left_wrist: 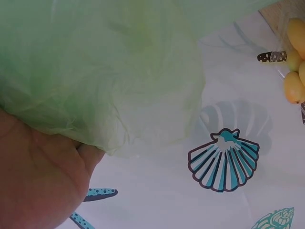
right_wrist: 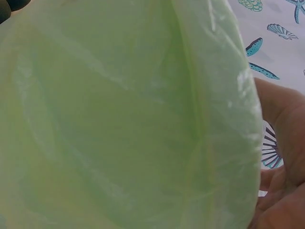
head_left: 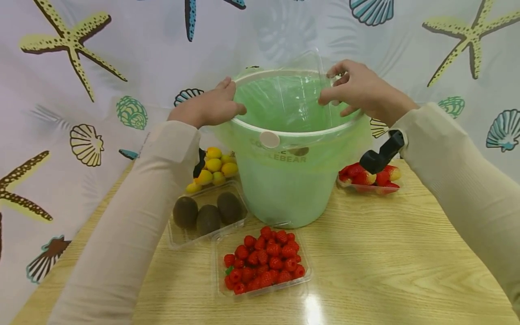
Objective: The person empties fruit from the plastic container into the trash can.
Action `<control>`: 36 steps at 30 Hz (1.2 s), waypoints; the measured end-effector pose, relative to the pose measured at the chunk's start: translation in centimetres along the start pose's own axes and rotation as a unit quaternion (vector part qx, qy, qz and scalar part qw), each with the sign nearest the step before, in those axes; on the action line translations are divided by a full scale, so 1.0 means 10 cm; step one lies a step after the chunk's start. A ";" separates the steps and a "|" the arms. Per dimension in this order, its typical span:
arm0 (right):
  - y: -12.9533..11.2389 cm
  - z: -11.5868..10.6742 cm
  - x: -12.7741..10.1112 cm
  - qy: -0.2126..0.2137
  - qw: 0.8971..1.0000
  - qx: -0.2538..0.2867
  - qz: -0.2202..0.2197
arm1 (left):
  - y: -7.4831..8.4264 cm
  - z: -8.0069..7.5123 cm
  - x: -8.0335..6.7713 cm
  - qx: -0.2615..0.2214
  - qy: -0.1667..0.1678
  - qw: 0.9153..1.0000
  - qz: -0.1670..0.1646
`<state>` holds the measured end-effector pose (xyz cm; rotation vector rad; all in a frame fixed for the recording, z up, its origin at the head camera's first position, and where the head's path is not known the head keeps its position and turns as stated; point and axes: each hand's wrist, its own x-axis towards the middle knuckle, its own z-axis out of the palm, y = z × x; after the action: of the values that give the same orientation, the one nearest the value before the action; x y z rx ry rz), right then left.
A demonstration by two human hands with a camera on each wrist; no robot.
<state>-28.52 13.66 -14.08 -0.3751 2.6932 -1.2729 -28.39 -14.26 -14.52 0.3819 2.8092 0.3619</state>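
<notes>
A pale green bucket [head_left: 286, 194] stands upright, lined with a thin yellow-green plastic bag [head_left: 325, 151] that folds down over its rim. My left hand [head_left: 213, 104] rests at the left of the rim, its thumb over the edge; in the left wrist view the palm [left_wrist: 43, 181] lies against the hanging bag. Over the bucket's mouth, my right hand [head_left: 357, 88] pinches the edge of a clear plastic container [head_left: 302, 97], which stands tilted partly inside. The hanging bag [right_wrist: 133, 119] fills most of the right wrist view and covers part of the right hand.
In front of the bucket lies a clear tray of raspberries [head_left: 264, 259]. To its left are a tray with dark avocados [head_left: 208, 220] and some yellow fruit [head_left: 215, 167]. Strawberries [head_left: 371, 178] sit in a tray behind right. A patterned curtain [head_left: 150, 58] hangs behind the wooden table [head_left: 398, 262].
</notes>
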 end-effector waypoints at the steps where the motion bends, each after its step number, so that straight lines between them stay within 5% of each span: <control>1: 0.00 0.00 0.00 0.000 1.000 -0.001 0.000 | 0.00 0.00 0.00 0.001 0.000 1.000 0.000; 9: 0.02 -0.03 -0.03 0.004 1.000 0.012 0.002 | 0.02 -0.02 -0.01 0.010 0.001 1.000 0.003; 20: 0.06 -0.13 0.00 -0.005 0.987 0.158 0.034 | 0.03 -0.02 0.00 0.006 0.001 1.000 0.000; 28: 0.13 -0.21 0.06 -0.037 0.960 0.272 0.058 | 0.01 0.00 0.00 0.005 0.000 1.000 -0.003; 36: 0.25 -0.32 0.04 -0.082 0.906 0.408 0.081 | 0.00 -0.01 0.01 0.009 0.000 1.000 -0.004</control>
<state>-30.07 17.41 -13.96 -0.1304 1.7759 -2.0230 -28.47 -14.23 -14.46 0.3744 2.8152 0.3350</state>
